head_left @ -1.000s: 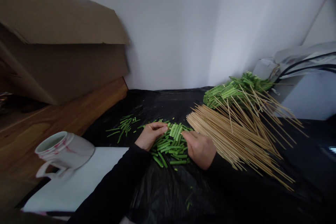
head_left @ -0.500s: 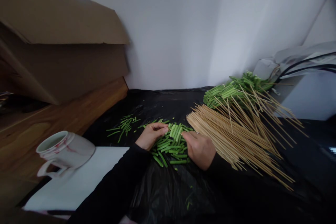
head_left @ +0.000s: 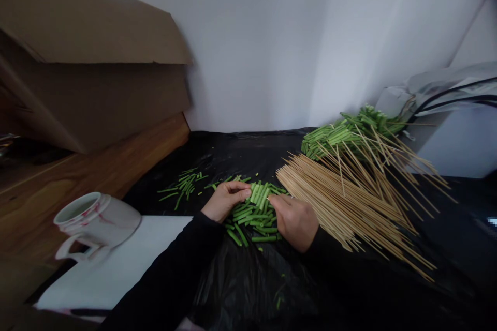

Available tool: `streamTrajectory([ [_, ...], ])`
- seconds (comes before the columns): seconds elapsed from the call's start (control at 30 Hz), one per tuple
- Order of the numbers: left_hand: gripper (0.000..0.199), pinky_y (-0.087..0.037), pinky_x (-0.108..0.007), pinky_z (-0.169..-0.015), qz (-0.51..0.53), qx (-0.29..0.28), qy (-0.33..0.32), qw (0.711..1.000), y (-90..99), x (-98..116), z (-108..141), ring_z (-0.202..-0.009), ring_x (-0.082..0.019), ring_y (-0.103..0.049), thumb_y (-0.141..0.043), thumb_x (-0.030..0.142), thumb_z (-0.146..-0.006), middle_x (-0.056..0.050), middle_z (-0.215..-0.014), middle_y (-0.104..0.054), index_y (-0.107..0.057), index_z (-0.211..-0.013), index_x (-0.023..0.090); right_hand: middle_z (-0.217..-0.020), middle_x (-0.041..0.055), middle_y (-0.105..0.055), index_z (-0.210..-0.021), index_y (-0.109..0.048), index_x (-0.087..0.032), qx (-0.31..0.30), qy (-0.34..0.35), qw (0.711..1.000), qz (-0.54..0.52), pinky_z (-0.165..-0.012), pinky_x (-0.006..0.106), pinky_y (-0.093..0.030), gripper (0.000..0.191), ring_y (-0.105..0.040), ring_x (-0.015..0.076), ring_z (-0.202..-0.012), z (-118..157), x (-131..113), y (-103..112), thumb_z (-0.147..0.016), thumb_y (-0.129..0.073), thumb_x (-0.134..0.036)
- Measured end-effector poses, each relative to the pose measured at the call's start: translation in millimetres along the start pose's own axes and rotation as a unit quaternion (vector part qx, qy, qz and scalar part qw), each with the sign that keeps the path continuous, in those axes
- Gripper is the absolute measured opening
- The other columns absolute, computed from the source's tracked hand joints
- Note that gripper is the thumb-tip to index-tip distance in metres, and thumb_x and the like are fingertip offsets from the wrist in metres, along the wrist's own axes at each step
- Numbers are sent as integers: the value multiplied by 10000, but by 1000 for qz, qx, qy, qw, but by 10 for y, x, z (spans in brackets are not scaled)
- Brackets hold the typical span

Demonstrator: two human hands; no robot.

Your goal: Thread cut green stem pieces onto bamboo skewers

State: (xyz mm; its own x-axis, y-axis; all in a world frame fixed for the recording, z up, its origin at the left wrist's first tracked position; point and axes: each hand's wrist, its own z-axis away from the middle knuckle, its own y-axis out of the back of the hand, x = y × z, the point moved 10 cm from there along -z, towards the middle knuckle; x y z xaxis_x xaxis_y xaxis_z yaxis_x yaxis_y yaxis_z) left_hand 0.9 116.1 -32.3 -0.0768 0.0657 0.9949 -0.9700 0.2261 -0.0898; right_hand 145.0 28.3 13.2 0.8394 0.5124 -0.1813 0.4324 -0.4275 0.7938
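Left hand (head_left: 226, 200) and right hand (head_left: 297, 220) barely moved | grips closed at green stem row (head_left: 260, 194) (cut pieces (head_left: 265, 239) beneath)

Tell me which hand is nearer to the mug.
The left. The left hand pinches at the cut stems, to the right of the mug; the right hand is at the stems' far side, beside the skewers.

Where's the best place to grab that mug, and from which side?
Probably by the handle of the mug, coming from the near left: the loop juts out that way in the picture, and the gap inside it leaves room for fingers.
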Motion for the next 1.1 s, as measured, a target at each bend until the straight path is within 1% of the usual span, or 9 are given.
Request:
streamTrajectory([
  [0.27, 235, -446, -236, -629, -10, 13, -35, 999, -9, 163, 50, -605, -107, -572, -842, 291, -586, -15, -694, -695, -750, -763, 166, -787, 27, -646, -1029, -635, -167, 13, -1, 1000, 13, -614, 265, -339, 280, -583, 141, -681, -25, -16, 50, -920, -381, -123],
  [0.4, 271, -450, -240, -638, 8, 67, -50, 996, 119, 258, 58, -631, -116, -584, -849, 308, -566, -28, -737, -702, -747, -767, 158, -799, 28, -654, -1059, -634, -166, 30, -4, 999, 22, -604, 275, -331, 284, -592, 144, -672, -33, 8, 99, -926, -385, -135],
  [0.5, 320, -438, -237, -613, 13, 102, -54, 993, 221, 289, 54, -609, -112, -562, -840, 354, -566, -27, -712, -681, -738, -785, 145, -791, 33, -655, -1001, -645, -161, 34, -16, 999, 21, -616, 268, -339, 283, -597, 143, -680, -41, 83, 105, -929, -374, -131],
  [0.57, 347, -429, -240, -605, -12, 116, -57, 992, 273, 300, 48, -617, -119, -559, -794, 421, -617, -33, -717, -680, -730, -809, 139, -790, 37, -658, -951, -650, -159, 45, -32, 998, 15, -627, 261, -347, 282, -605, 142, -698, -46, 161, 121, -932, -369, -134],
  [0.63, 358, -422, -247, -617, -85, 122, -75, 986, 306, 337, 42, -646, -135, -567, -732, 471, -675, -42, -731, -687, -722, -793, 133, -807, 42, -667, -924, -650, -162, 62, -52, 997, 10, -637, 254, -355, 276, -614, 144, -728, -49, 245, 149, -936, -375, -146],
  [0.73, 344, -405, -265, -616, -258, 90, -89, 958, 261, 346, 15, -629, -152, -554, -686, 477, -706, -35, -676, -675, -715, -721, 134, -846, 49, -680, -917, -651, -167, 73, -66, 995, 2, -650, 250, -365, 266, -623, 151, -771, -53, 313, 168, -937, -385, -157],
  [0.87, 306, -384, -282, -611, -454, 65, -109, 882, 223, 323, 5, -631, -171, -552, -660, 456, -719, -32, -666, -659, -720, -688, 157, -833, 45, -683, -909, -652, -175, 69, -67, 995, 8, -634, 254, -362, 260, -623, 153, -754, -57, 311, 160, -937, -393, -166],
  [0.93, 282, -384, -282, -615, -502, 52, -114, 856, 211, 304, 5, -654, -177, -565, -668, 443, -712, -36, -694, -658, -720, -680, 169, -830, 45, -683, -912, -653, -175, 73, -67, 995, 11, -626, 256, -361, 261, -624, 154, -748, -56, 301, 168, -938, -394, -168],
  [1.1, 220, -385, -277, -621, -544, 5, -100, 833, 171, 252, 7, -675, -179, -568, -716, 411, -666, -33, -720, -647, -737, -688, 193, -831, 49, -682, -915, -656, -167, 76, -61, 995, 8, -626, 263, -364, 271, -629, 159, -748, -55, 282, 160, -942, -387, -173],
])
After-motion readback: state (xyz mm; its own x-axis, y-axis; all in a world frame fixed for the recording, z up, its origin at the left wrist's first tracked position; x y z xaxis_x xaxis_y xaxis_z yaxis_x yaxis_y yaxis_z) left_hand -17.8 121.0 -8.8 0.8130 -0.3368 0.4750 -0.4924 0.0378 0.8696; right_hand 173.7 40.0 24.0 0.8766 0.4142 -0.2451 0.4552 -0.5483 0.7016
